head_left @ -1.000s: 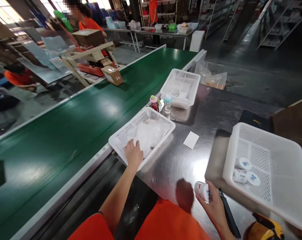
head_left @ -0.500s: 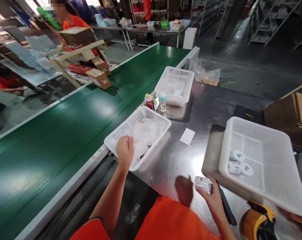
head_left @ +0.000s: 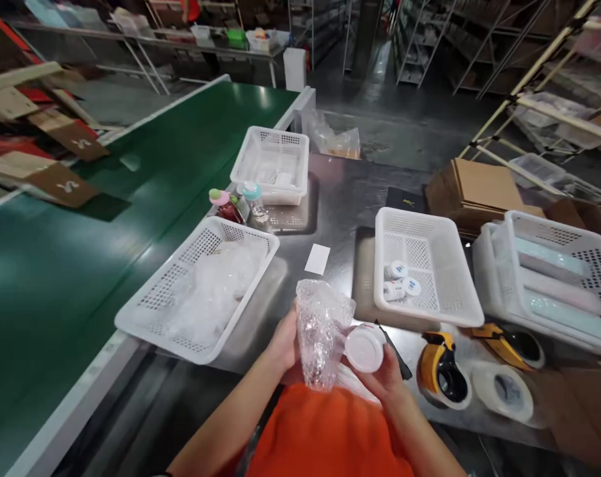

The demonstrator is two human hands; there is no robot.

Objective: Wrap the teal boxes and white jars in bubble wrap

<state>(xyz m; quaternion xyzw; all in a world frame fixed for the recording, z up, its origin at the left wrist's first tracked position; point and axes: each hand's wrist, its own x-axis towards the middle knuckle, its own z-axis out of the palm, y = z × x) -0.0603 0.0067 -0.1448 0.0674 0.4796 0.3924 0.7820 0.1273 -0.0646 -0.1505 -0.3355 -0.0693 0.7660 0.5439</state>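
Note:
A clear bubble wrap bag [head_left: 320, 331] is held upright in my left hand [head_left: 286, 341], close to my body. Beside it, my right hand [head_left: 387, 374] grips a white-lidded jar [head_left: 364, 348], its lid facing me and its side close to the bag. More clear wrap lies in the white basket [head_left: 136, 324] on the left. Several similar jars [head_left: 398, 270] rest in the white basket [head_left: 456, 265] on the right. A small white card [head_left: 317, 259] lies on the metal table [head_left: 337, 218] between the baskets.
A green conveyor belt [head_left: 146, 192] runs along the left. Two bottles [head_left: 256, 202] stand near a far white basket [head_left: 275, 192]. On the right are tape dispensers [head_left: 442, 371], a tape roll [head_left: 503, 392], cardboard [head_left: 484, 189] and stacked baskets [head_left: 553, 278].
The view has turned right. My left hand has come away from the left basket with a bubble wrap bag, and my right hand has brought the jar beside it, lid toward me.

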